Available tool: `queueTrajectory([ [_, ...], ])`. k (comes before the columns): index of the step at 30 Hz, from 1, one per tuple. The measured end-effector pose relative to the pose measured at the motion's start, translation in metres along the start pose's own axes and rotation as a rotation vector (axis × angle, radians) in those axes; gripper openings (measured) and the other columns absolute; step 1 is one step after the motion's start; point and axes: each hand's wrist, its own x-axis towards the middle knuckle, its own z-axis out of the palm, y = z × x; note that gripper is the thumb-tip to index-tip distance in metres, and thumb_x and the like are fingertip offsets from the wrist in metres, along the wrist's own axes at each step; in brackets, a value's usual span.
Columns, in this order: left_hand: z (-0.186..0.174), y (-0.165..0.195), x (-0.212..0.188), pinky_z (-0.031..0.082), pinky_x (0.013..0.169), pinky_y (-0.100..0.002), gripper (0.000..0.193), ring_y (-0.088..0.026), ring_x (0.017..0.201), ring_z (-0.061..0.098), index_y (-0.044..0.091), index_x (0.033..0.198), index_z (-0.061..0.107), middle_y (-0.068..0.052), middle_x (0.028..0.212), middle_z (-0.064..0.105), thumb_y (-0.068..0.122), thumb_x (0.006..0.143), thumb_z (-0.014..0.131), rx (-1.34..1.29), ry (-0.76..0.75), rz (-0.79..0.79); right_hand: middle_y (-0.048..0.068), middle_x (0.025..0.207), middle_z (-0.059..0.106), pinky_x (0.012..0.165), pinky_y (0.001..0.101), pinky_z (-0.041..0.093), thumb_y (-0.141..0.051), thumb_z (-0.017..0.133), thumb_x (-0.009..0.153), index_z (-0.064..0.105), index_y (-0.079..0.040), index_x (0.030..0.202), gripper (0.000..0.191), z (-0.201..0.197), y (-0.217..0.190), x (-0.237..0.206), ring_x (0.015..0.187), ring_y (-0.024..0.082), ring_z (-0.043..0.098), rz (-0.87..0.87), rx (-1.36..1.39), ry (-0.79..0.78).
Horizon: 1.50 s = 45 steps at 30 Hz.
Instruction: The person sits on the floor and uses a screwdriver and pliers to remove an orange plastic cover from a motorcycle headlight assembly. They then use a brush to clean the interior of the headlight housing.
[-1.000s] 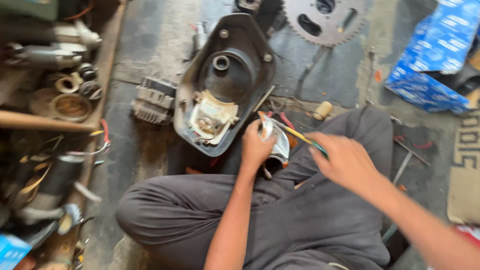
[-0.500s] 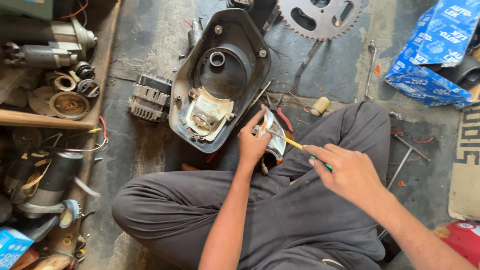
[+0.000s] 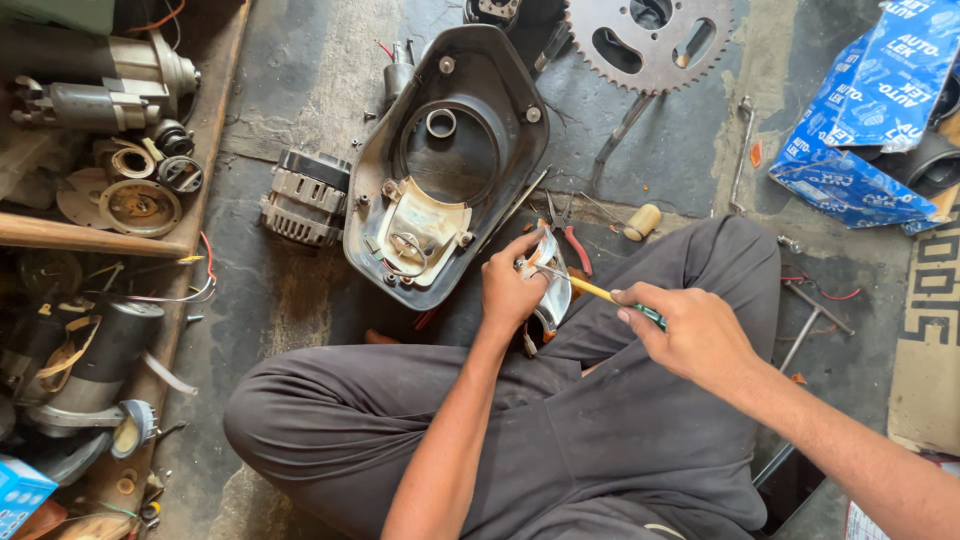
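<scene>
- On the floor at far left, a wooden tray (image 3: 215,130) held motor parts, and a finned alternator (image 3: 305,197) lay beside a dark housing (image 3: 450,160), opened and inside-up.
- At centre, the left hand (image 3: 510,290) gripped a small chrome part (image 3: 553,285) above the lap.
- Right of it, the right hand (image 3: 690,335) was closed on a yellow-shafted screwdriver (image 3: 592,290), tip apparently at the part; work looked unfinished.

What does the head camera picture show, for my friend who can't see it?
A person sitting cross-legged on a workshop floor holds a small shiny metal part in the left hand and pokes it with a screwdriver in the right hand. A black housing lies in front.
</scene>
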Motion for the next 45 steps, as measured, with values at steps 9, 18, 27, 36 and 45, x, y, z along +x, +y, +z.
queueTrajectory([
  [9, 0.003, 0.004, -0.005, 0.059, 0.079, -0.035, 0.045, -0.028, 0.092, 0.078, 0.011, 0.116, 0.075, -0.016, 0.096, 0.077, 0.010, 0.071, 0.075, -0.049, 0.148, 0.132, 0.009, 0.067, 0.071, 0.058, 0.0438, 0.051, -0.032, 0.071, 0.089, 0.075, -0.020, 0.103, 0.019, -0.014, -0.010, 0.013, 0.065, 0.031, 0.069, 0.097, -0.094, -0.128],
  [18, 0.000, 0.004, -0.003, 0.051, 0.066, -0.048, 0.020, -0.039, 0.079, 0.068, 0.010, 0.081, 0.066, -0.013, 0.082, 0.071, 0.020, 0.072, 0.080, 0.263, 0.231, 0.217, 0.005, 0.075, 0.067, 0.048, 0.0430, 0.051, -0.031, 0.067, 0.088, 0.072, -0.019, 0.107, 0.023, -0.013, -0.006, 0.015, 0.058, 0.031, 0.067, -0.193, -0.308, -0.040],
  [27, 0.003, 0.006, -0.002, 0.049, 0.063, -0.050, 0.020, -0.040, 0.075, 0.067, 0.009, 0.078, 0.062, -0.012, 0.079, 0.070, 0.019, 0.078, 0.079, 0.271, 0.246, 0.211, 0.005, 0.086, 0.075, 0.056, 0.0433, 0.053, -0.028, 0.066, 0.092, 0.070, -0.015, 0.104, 0.018, 0.007, 0.002, 0.006, 0.068, 0.031, 0.071, -0.106, -0.077, 0.019],
  [36, 0.006, 0.002, -0.004, 0.049, 0.063, -0.051, 0.017, -0.042, 0.075, 0.066, 0.006, 0.079, 0.061, -0.016, 0.079, 0.069, 0.011, 0.076, 0.076, 0.258, 0.229, 0.264, 0.007, 0.089, 0.079, 0.063, 0.0424, 0.056, -0.026, 0.071, 0.090, 0.070, -0.009, 0.100, 0.021, 0.014, 0.017, 0.008, 0.082, 0.034, 0.075, 0.043, 0.245, -0.011],
  [45, 0.006, 0.003, -0.006, 0.052, 0.066, -0.049, 0.014, -0.040, 0.078, 0.068, 0.007, 0.082, 0.064, -0.016, 0.081, 0.071, 0.012, 0.077, 0.076, 0.248, 0.219, 0.228, 0.002, 0.061, 0.052, 0.044, 0.0250, 0.029, -0.023, 0.071, 0.094, 0.072, -0.005, 0.103, 0.020, 0.019, 0.015, 0.006, 0.050, 0.003, 0.037, 0.470, 0.693, -0.221],
])
